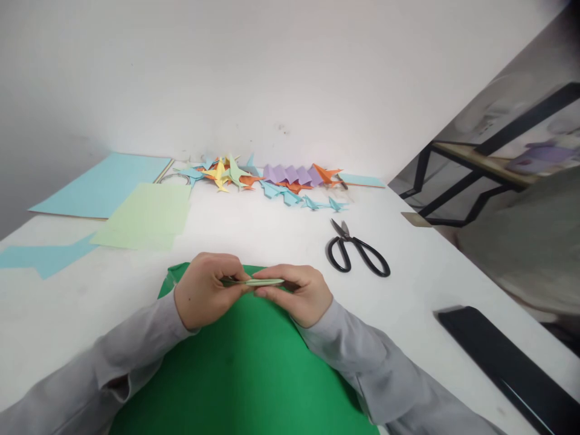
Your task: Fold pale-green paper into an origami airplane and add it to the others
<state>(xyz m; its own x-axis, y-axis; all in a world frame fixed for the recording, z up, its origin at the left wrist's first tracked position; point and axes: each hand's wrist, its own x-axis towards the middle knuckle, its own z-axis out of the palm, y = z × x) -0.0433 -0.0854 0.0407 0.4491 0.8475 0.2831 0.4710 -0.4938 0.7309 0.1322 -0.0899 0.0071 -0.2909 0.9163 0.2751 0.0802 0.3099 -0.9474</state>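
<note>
From way over here I see folded pale green paper (267, 282), slim, layered, almost edge-on, just off centre towards seven o'clock, near level, narrow end at three o'clock, pinched by left hand (209, 291) and right hand (301, 293)!

Black scissors (348, 238) on white table (254, 231)
</note>
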